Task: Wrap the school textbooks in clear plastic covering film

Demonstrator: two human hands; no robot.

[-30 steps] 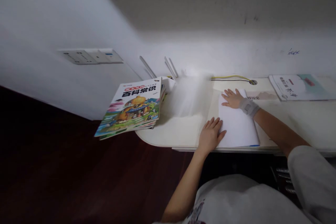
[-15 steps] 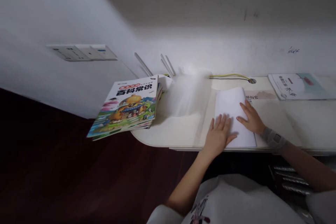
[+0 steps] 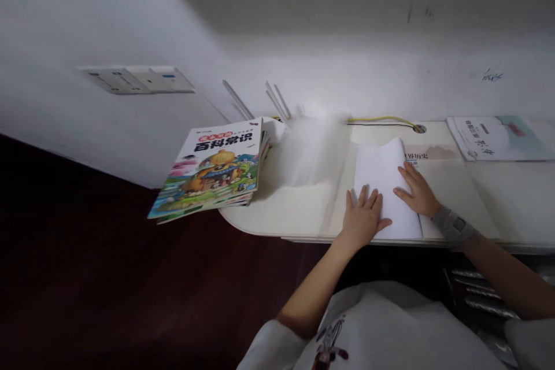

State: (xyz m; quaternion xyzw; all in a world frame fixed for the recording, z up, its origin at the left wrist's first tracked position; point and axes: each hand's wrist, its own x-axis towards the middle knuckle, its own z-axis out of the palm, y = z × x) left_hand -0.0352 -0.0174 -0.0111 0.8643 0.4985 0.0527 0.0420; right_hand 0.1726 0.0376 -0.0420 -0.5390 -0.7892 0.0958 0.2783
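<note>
A folded sheet of white paper (image 3: 379,167) lies on an opened-out book or cover (image 3: 453,202) near the desk's front edge. My left hand (image 3: 362,217) rests on the paper's lower left part, palm down with the fingers spread. Across from it, my right hand (image 3: 418,191) lies along the paper's right edge, fingers stretched out, with a grey band (image 3: 455,224) round the wrist. Part of a printed title shows on the book just beyond my right hand. Neither hand grips anything.
At the left end of the white desk (image 3: 264,217), a stack of colourful books (image 3: 212,167) overhangs the edge. A blurred, pale translucent object (image 3: 307,150) stands beside it. Another book (image 3: 496,139) lies at the back right. A yellow cable (image 3: 381,119) runs along the wall into a hole.
The view has shifted slightly, so everything sits a little higher in the picture. Both hands stay flat on the paper in nearly the same places.
</note>
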